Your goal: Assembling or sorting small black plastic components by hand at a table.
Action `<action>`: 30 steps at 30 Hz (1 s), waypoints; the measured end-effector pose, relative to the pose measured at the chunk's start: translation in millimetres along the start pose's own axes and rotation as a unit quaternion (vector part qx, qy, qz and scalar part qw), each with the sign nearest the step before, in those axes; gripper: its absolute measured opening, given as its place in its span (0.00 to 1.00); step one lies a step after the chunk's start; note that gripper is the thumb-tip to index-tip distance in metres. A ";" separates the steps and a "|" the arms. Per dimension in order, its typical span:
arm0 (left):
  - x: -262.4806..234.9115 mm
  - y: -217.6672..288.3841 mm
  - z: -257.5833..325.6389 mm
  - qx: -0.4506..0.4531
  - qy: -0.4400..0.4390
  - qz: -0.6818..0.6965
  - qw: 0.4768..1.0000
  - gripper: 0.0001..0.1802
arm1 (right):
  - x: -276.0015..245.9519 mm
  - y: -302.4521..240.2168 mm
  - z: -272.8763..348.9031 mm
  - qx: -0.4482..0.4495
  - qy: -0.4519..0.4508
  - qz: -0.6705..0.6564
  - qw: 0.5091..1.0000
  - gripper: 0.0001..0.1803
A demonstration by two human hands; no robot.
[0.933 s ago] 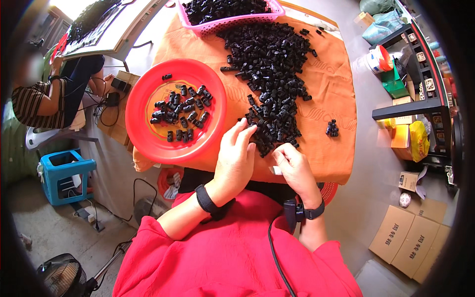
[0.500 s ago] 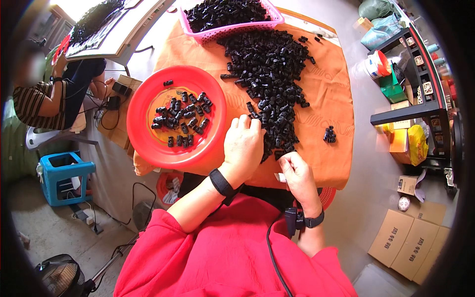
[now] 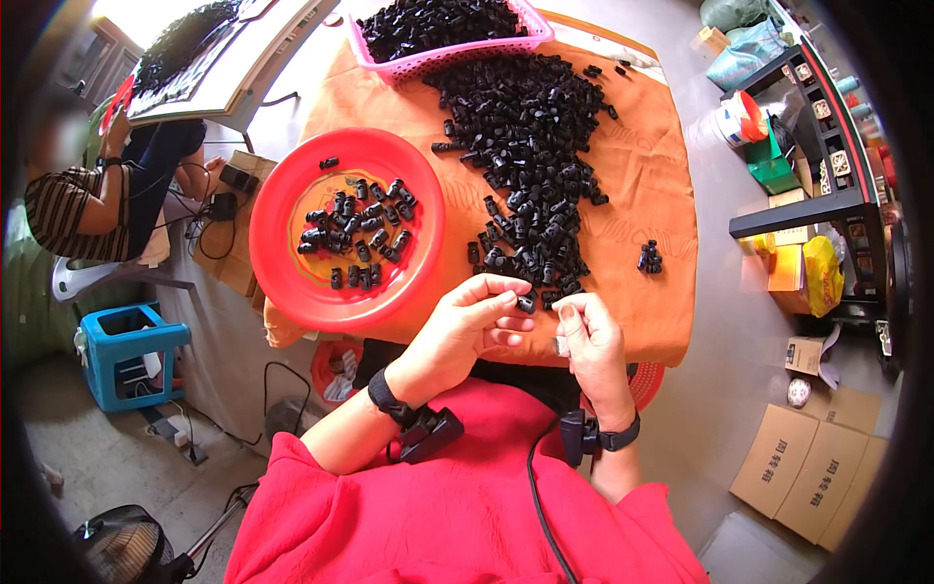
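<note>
My left hand [image 3: 457,326] pinches a small black plastic cord lock [image 3: 525,305] between thumb and forefinger, at the near edge of the pile. Close beside it on the right, my right hand [image 3: 595,350] is closed, with a small whitish piece [image 3: 561,346] showing under its fingers; what exactly this piece is I cannot make out. Beyond both hands spreads a large pile of black cord locks [image 3: 530,146] on an orange tablecloth [image 3: 637,146]. To the left stands a round red plastic basin [image 3: 277,234] with several cord locks [image 3: 370,224] lying in it.
A pink basket [image 3: 448,56] full of black pieces stands at the far edge. A small cluster of cord locks [image 3: 650,257] lies apart on the right. Another person [image 3: 97,209] sits at the left by a table. A blue stool [image 3: 131,355] and a dark rack [image 3: 808,212] flank the table.
My left hand has drawn back from the pile toward me and turned, now with a cord lock in its fingertips. My right hand has stayed nearly in place.
</note>
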State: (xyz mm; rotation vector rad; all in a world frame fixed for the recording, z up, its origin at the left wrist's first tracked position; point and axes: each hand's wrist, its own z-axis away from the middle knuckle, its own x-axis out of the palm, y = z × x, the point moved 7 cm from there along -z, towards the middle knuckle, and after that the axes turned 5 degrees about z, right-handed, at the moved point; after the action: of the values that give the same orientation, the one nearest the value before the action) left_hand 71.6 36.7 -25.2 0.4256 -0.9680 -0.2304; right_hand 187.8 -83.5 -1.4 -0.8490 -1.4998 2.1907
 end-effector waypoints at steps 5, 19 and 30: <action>-2.4 -13.4 1.4 -0.010 -0.020 0.047 0.999 0.11 | 4.8 -10.2 8.5 -0.028 0.017 -0.016 0.999 0.08; -2.8 -20.8 6.5 -0.015 -0.029 -0.015 0.999 0.11 | 15.5 -17.2 14.4 -0.046 -0.024 -0.006 0.999 0.10; -2.9 -30.4 8.8 -0.081 -0.096 0.016 0.992 0.10 | 13.0 -24.0 14.3 -0.070 -0.037 0.031 0.996 0.05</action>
State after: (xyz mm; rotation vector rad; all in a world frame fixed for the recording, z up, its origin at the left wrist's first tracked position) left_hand 62.6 8.4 -36.7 0.2418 -1.1340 -0.3234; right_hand 167.6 -77.0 20.9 -0.8773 -1.7013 2.2035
